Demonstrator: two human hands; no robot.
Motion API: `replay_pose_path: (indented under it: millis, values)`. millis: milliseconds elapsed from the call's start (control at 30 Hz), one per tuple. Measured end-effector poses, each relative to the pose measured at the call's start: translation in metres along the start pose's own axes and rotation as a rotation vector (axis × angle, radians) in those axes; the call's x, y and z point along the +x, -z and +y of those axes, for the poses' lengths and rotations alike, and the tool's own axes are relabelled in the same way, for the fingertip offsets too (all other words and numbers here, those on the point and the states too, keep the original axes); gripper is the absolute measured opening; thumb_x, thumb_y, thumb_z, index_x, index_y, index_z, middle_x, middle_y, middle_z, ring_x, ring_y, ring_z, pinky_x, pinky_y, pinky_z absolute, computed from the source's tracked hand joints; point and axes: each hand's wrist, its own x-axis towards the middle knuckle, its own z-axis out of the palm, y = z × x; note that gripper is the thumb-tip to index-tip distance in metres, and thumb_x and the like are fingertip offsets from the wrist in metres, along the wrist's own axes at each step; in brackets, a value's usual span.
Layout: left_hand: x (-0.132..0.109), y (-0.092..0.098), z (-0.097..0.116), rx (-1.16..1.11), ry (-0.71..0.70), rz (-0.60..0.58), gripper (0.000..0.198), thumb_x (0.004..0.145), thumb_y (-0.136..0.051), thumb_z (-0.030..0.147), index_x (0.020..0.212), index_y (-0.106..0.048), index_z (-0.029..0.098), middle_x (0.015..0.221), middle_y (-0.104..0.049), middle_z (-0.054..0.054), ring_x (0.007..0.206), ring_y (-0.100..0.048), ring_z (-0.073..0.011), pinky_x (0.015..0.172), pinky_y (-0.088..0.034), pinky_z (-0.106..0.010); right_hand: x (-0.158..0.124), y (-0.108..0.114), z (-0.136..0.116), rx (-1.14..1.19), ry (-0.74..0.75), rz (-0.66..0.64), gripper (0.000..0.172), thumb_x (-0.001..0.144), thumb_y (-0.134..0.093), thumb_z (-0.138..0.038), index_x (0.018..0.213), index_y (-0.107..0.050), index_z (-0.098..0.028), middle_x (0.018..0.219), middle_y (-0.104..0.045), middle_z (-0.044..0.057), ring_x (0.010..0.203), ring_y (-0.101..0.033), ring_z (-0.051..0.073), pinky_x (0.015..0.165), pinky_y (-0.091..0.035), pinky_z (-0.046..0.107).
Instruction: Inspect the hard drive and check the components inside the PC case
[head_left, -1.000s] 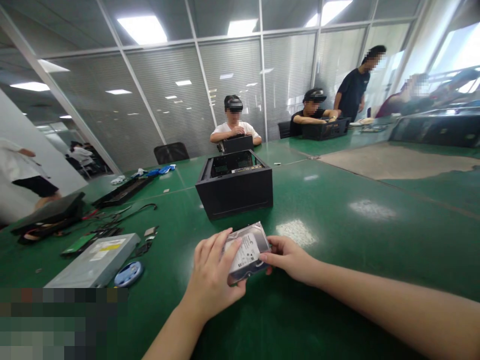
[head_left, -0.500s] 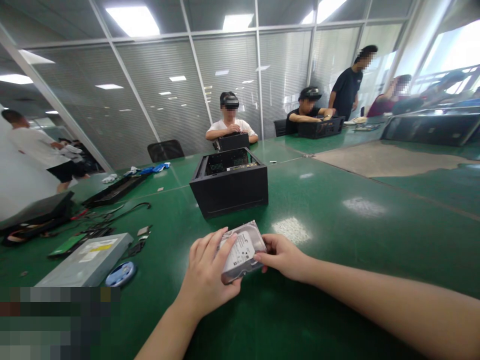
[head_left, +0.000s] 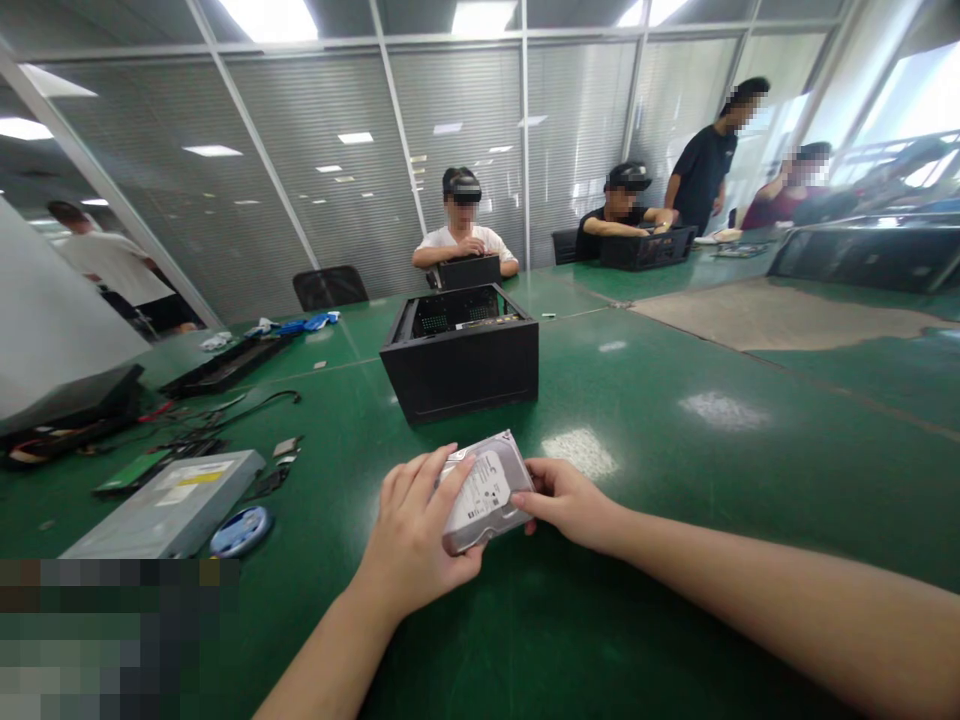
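Observation:
A silver hard drive (head_left: 487, 490) with a white label faces up between my two hands, over the green table. My left hand (head_left: 416, 530) grips its left side, fingers across the top and thumb at the near edge. On the other side, my right hand (head_left: 566, 505) pinches the right end with the thumb on top; its other fingertips are partly hidden beneath. Beyond the drive stands an open black computer case (head_left: 461, 365), with a circuit board edge showing inside.
To the left lie a grey optical drive (head_left: 169, 505), a round blue object (head_left: 241, 531), a green circuit board (head_left: 133, 472) and tangled cables (head_left: 225, 410). People work at cases across the table (head_left: 637, 400). A brown sheet (head_left: 780, 315) lies at the right.
The view has tilted slightly downward. Both hands keep the same hold on the hard drive, its label now a little clearer. At far left a walking person has moved to the right.

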Motion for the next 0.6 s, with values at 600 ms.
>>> replay_pose_path:
  millis: [600]
  values:
    - [-0.02,-0.01,-0.076,0.113,0.59,-0.122,0.076,0.066,-0.068,0.049,0.133,-0.043,0.023,0.129,-0.058,-0.012,0.115,-0.053,-0.0359,0.094,-0.042,-0.048,0.006,0.009,-0.005,0.038,-0.049,-0.061,0.044,0.091,-0.057,-0.041,0.125,-0.041,-0.019,0.107,-0.066,0.008,0.063,-0.065,0.011,0.058,-0.043,0.026]
